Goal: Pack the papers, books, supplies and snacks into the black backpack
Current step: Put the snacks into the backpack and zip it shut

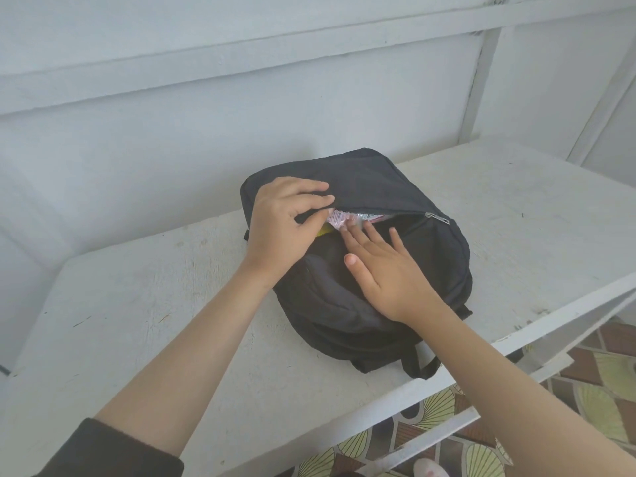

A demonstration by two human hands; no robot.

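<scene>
Black backpack (378, 187) found on the table (516, 208), zip part open. Its upper flap is pinched by the left hand (285, 215); a snack packet (339, 218) in its mouth is pressed by the right hand (382, 273), fingers straight. Fabric judged limp, packet slippery; flap edge best gripped.

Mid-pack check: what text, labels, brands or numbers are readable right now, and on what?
None can be read.
On the snack packet, pink and silver, in the open zip: print, too blurred to read.
On the yellow item beside it: nothing legible.
On the black backpack and its zip pull: no label or brand visible.
</scene>
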